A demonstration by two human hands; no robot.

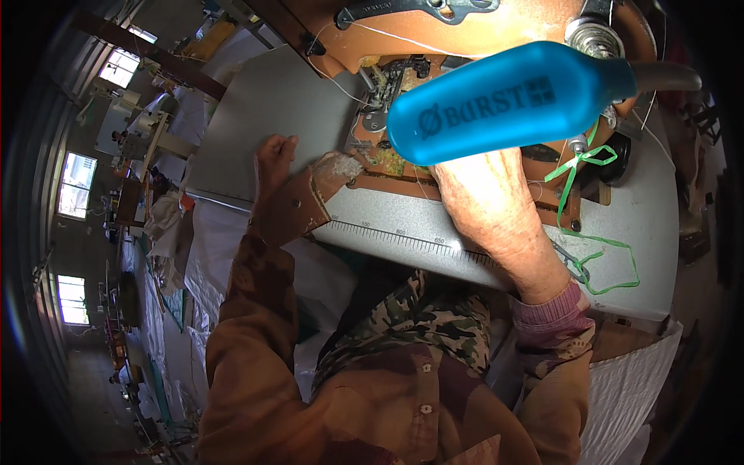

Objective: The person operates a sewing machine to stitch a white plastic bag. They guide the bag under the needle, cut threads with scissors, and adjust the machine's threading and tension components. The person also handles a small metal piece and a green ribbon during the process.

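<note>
Right grip [490,198] at orange-brown sewing machine [465,35]

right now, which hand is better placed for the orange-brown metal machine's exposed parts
Probably the right hand: it reaches in at the machine, though the blue rounded lamp hides its fingers. The left hand, loosely curled, is farther off, beside the brown angular plate.

This is a sewing workshop: a sewing machine [496,27] on a grey table [263,101], cluttered worktables [177,147] beyond.

A grey table [256,101] carries an orange sewing machine [511,31] and a loose green ribbon [578,157].
</note>
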